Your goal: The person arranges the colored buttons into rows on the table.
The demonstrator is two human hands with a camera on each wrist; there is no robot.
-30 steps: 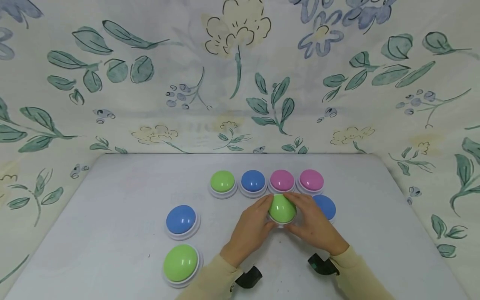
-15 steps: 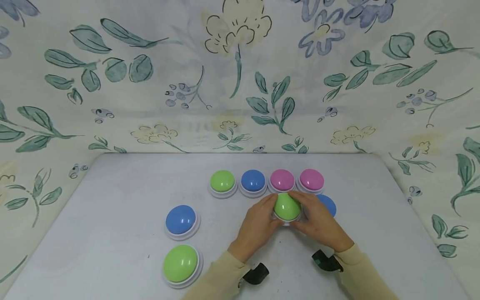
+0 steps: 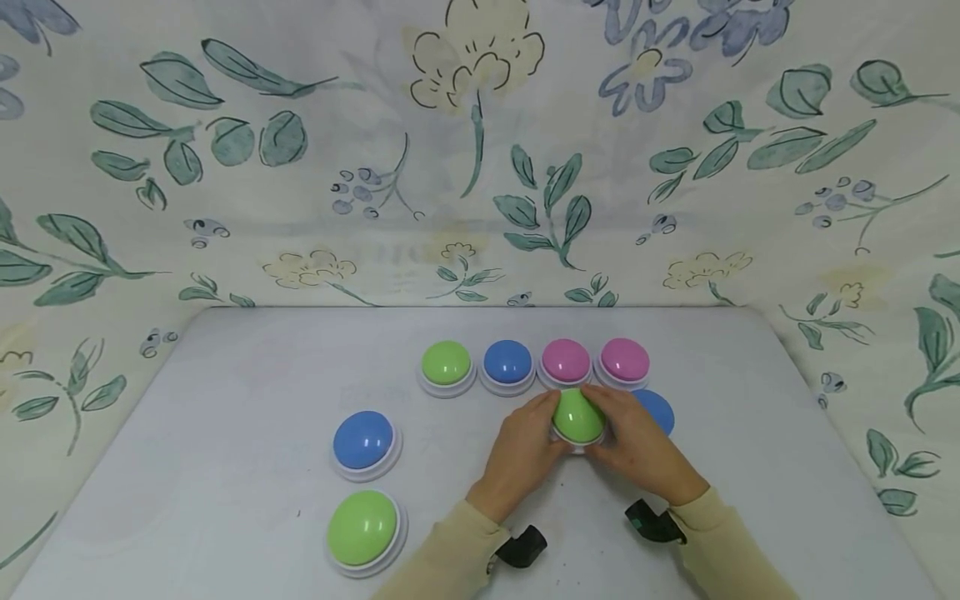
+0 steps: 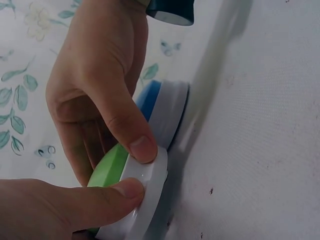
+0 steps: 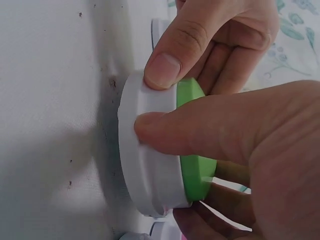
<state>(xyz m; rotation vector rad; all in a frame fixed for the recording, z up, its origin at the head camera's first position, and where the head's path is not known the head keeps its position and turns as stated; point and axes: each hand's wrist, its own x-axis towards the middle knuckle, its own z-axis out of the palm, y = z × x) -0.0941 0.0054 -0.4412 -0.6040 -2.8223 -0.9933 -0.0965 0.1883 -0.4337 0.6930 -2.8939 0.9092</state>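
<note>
A green push button (image 3: 578, 416) with a white round base is gripped from both sides, right in front of the pink buttons. My left hand (image 3: 527, 450) holds its left side, and my right hand (image 3: 637, 442) its right. In the right wrist view, both thumbs (image 5: 164, 71) press the white base (image 5: 145, 165), while other fingers reach round the far side. The left wrist view shows the base tilted in the frame, close over the white table (image 4: 260, 130). A blue button (image 3: 655, 411) is partly hidden behind my right hand.
Along the back stand a green button (image 3: 446, 363), a blue button (image 3: 507, 362) and two pink buttons (image 3: 566, 361). To the left are a blue button (image 3: 363, 440) and a green button (image 3: 362, 528). Floral cloth (image 3: 360, 242) rises behind the table.
Both hands have moved a little to the right with the green button between them, mostly in the first half second. The other buttons have not moved.
</note>
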